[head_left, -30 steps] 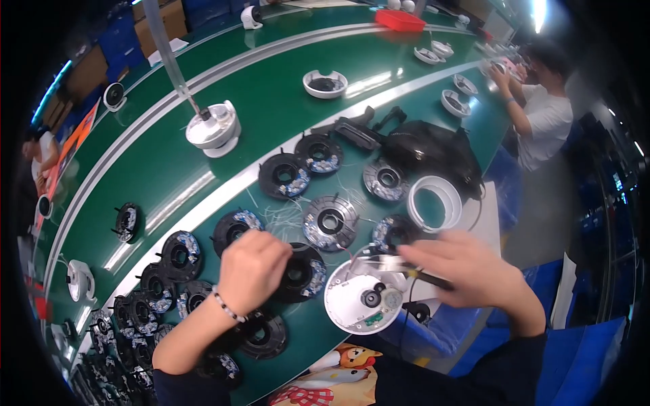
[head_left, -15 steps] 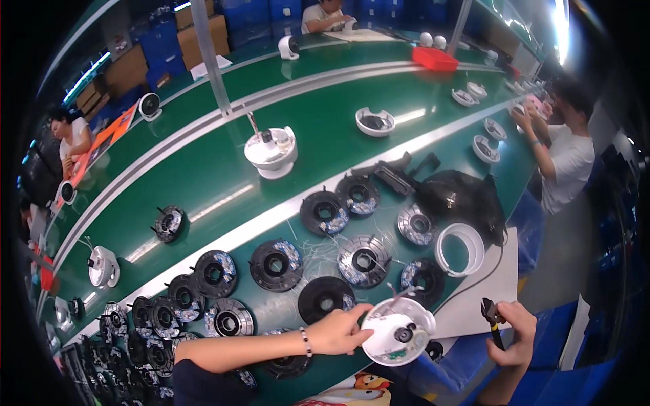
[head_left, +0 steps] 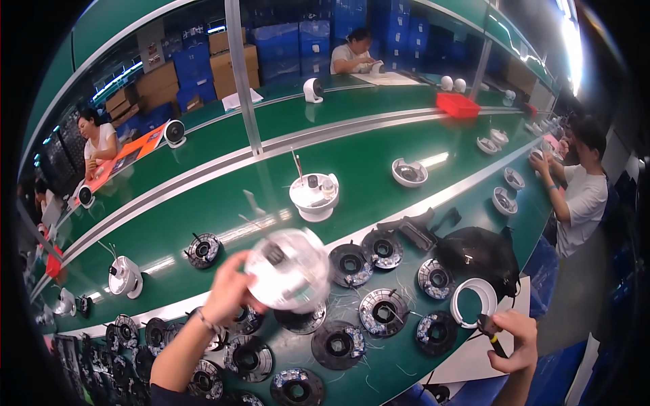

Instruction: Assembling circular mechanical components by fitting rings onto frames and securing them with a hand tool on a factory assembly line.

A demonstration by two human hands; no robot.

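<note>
My left hand grips a round white plastic housing by its left rim, held up over the bench and smeared by motion. A dark round part shows inside the housing. At the lower right, my right hand is closed round diagonal cutters with dark jaws and a black-and-yellow handle. Just above the cutters lies a white plastic ring. Below and beside the held housing are black round discs with circuit boards, among them a dark disc and a grey-centred disc. Thin clear strands lie between them.
A green conveyor runs beyond the bench, carrying a white housing with wires and a white bowl-shaped part. A black plastic bag lies at right. A red bin stands farther back. Co-workers sit around the line, one person at right.
My left hand has lifted the white housing from the bench's near edge, up and left toward the conveyor. My right hand still holds the cutters. The view has tilted upward.
</note>
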